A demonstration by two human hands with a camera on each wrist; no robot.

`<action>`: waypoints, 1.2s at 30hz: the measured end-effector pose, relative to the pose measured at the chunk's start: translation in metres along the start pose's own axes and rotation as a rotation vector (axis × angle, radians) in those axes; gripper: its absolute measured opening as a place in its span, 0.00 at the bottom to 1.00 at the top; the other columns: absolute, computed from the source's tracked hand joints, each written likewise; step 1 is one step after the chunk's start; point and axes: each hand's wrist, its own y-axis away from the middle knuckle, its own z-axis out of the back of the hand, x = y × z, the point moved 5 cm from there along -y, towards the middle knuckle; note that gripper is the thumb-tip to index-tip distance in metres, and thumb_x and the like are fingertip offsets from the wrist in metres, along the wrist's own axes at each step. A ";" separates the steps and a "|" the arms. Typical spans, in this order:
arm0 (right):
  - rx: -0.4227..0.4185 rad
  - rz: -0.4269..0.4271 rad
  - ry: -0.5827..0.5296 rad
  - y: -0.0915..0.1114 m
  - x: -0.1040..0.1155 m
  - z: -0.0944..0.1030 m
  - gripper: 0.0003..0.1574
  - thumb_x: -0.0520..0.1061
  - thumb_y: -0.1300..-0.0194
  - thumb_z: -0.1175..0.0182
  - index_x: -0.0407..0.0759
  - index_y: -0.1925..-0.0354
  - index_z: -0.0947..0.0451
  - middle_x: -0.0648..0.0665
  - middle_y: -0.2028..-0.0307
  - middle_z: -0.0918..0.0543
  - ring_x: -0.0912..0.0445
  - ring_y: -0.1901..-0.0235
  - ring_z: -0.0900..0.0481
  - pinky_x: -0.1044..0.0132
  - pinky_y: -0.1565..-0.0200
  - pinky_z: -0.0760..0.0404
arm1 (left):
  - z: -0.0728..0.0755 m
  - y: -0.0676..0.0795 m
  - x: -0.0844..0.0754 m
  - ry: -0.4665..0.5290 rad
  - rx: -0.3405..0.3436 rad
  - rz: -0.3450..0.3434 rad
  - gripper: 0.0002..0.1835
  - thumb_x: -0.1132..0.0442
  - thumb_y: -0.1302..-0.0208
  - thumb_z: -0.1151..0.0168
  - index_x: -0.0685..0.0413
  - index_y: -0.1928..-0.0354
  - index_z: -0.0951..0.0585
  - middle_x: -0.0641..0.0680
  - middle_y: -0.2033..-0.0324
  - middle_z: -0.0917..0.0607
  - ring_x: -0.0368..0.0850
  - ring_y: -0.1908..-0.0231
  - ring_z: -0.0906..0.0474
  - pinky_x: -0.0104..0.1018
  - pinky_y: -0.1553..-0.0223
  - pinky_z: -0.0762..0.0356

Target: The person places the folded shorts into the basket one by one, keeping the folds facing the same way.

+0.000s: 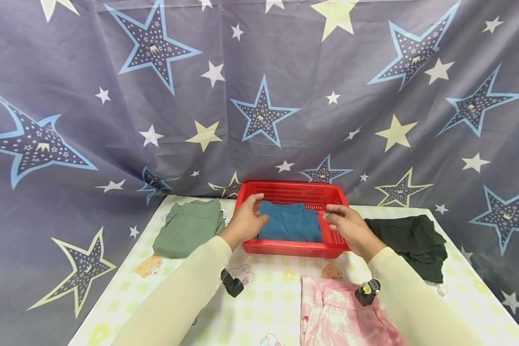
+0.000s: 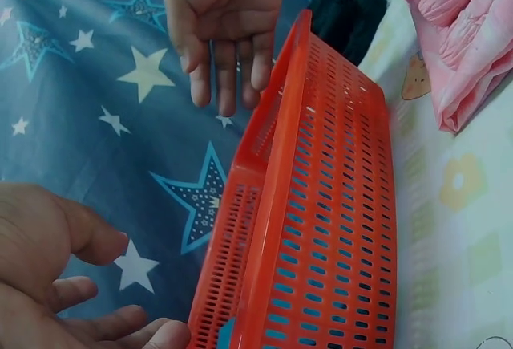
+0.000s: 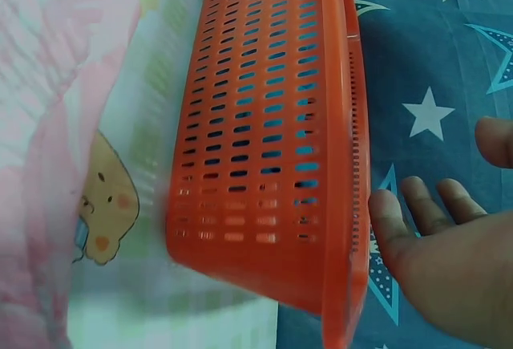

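Observation:
A folded blue garment (image 1: 290, 222) lies inside the red plastic basket (image 1: 281, 249), toward its left side. My left hand (image 1: 245, 220) hovers over the basket's left end, close by the garment's left edge, fingers loosely bent and holding nothing. Over the right end is my right hand (image 1: 350, 228), its fingers relaxed and bare of any object. Both wrist views show the palms facing each other above the rim, the left hand (image 2: 72, 277) and the right hand (image 3: 449, 261) each apart from the slotted front wall.
Left of the basket sits a folded green garment (image 1: 191, 228). A black garment (image 1: 411, 242) lies at the right, and a pink patterned one (image 1: 346, 315) is spread at the near edge. The checked tablecloth (image 1: 255, 307) meets a star-printed curtain (image 1: 190, 86) behind the basket.

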 end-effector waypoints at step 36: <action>0.033 0.076 0.079 0.072 -0.024 0.073 0.38 0.46 0.21 0.46 0.25 0.26 0.46 0.27 0.29 0.36 0.67 0.44 0.24 0.69 0.43 0.23 | -0.012 0.073 -0.009 0.038 -0.016 -0.165 0.28 0.72 0.34 0.38 0.56 0.32 0.27 0.55 0.43 0.21 0.47 0.56 0.20 0.37 0.60 0.18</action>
